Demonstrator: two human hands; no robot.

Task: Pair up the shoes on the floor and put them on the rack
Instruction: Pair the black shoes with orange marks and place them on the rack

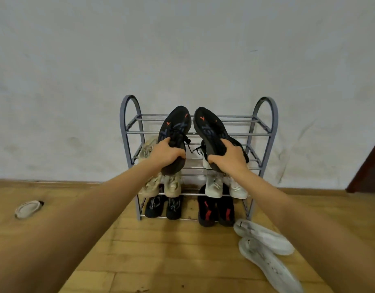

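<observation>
I hold a pair of black sneakers with orange marks up in front of the grey metal shoe rack [264, 115]. My left hand [165, 153] grips the left black sneaker [176, 125], toe up. My right hand [231, 158] grips the right black sneaker [209, 127], sole facing me. Both shoes hover level with the rack's upper shelves. On the lower shelves sit beige shoes [161, 186], white shoes [224, 187], black shoes [163, 207] and black-and-red shoes [216, 212].
Two white sneakers [264, 240] lie soles up on the wooden floor right of the rack. A single pale shoe [28, 208] lies far left on the floor. A white wall stands behind the rack, a dark door frame [366, 166] at the right.
</observation>
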